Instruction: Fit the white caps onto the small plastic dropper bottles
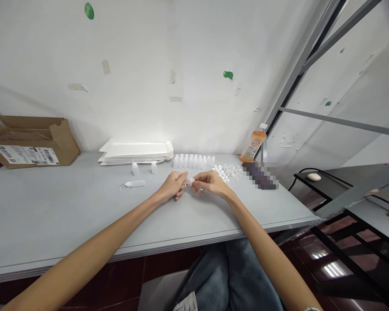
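My left hand and my right hand meet over the grey table, both pinched on one small white plastic bottle held sideways between them. Just behind stands a row of several small white bottles. To the right of that row lies a heap of small white caps and rings. Two single bottles stand to the left, and a finished white piece with a loop lies flat near them.
A stack of white paper bags lies against the wall. An open cardboard box sits at the far left. An orange drink bottle stands at the back right beside a blurred dark object. Metal racking rises on the right.
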Demonstrator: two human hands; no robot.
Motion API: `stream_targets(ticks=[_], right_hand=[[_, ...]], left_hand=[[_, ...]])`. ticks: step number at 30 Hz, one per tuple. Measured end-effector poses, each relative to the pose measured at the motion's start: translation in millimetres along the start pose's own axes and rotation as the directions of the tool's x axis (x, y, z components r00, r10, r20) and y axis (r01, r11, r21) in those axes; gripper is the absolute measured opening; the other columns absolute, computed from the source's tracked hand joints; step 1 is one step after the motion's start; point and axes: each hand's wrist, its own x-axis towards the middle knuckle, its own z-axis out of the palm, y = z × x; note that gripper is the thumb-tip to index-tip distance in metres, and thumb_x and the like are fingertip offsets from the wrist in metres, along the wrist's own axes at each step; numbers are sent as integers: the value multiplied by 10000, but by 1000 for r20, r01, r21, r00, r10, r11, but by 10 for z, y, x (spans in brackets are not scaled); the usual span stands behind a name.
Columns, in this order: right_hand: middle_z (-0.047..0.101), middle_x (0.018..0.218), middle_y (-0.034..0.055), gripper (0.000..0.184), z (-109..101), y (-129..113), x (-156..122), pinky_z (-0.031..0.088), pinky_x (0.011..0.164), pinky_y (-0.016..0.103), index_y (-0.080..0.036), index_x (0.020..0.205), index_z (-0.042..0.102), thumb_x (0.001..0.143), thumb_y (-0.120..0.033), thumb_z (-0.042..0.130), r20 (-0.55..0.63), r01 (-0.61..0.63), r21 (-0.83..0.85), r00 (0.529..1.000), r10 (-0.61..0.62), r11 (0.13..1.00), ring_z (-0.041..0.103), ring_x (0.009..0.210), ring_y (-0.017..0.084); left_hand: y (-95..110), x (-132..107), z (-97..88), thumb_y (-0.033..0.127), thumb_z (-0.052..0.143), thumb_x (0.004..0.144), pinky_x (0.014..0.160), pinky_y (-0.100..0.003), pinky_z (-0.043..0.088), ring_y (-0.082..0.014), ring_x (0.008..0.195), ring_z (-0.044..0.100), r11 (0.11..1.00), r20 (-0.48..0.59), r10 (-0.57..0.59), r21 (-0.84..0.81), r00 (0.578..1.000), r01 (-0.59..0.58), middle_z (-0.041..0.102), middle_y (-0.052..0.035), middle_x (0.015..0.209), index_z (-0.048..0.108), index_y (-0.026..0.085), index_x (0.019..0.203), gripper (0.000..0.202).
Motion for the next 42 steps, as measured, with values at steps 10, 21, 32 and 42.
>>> stream_targets(ticks=[10, 21, 32, 42], right_hand=[[708, 728, 81, 300, 107, 123, 27, 519, 461, 264, -108, 849, 678, 743, -389, 689, -114, 58, -30, 992, -61, 998, 650, 530, 164], [673, 711, 49, 325, 126, 60, 0, 546, 475, 278, -126, 811, 637, 724, -421, 743, -87, 49, 226, 996, -30, 973, 647, 557, 157], [651, 689, 32, 304, 81, 129, 16, 575, 509, 312, -136, 765, 625, 690, -385, 783, -59, 20, 319, 998, -1, 948, 622, 561, 145], [637, 652, 10, 277, -14, 164, -29, 605, 648, 389, -126, 799, 652, 711, -355, 781, 19, -7, 317, 1000, 1, 948, 617, 576, 134]], left_hand=[[-44, 28, -21, 403, 378, 953, 278, -191, 285, -76, 266, 320, 997, -4, -34, 75, 999, 34, 302, 88, 380, 454, 179, 644, 390], [-36, 13, -49, 378, 311, 930, 554, -257, 333, -113, 487, 431, 651, 6, 480, 668, 877, -361, 505, 1, 511, 472, 174, 558, 453], [-70, -17, -57, 257, 353, 950, 528, -238, 267, -141, 514, 464, 338, 156, 493, 872, 856, -353, 553, -33, 598, 544, 172, 727, 305], [-48, -69, -26, 219, 383, 942, 521, -243, 283, -167, 589, 513, 123, 337, 446, 894, 829, -430, 574, -65, 672, 539, 153, 825, 206]])
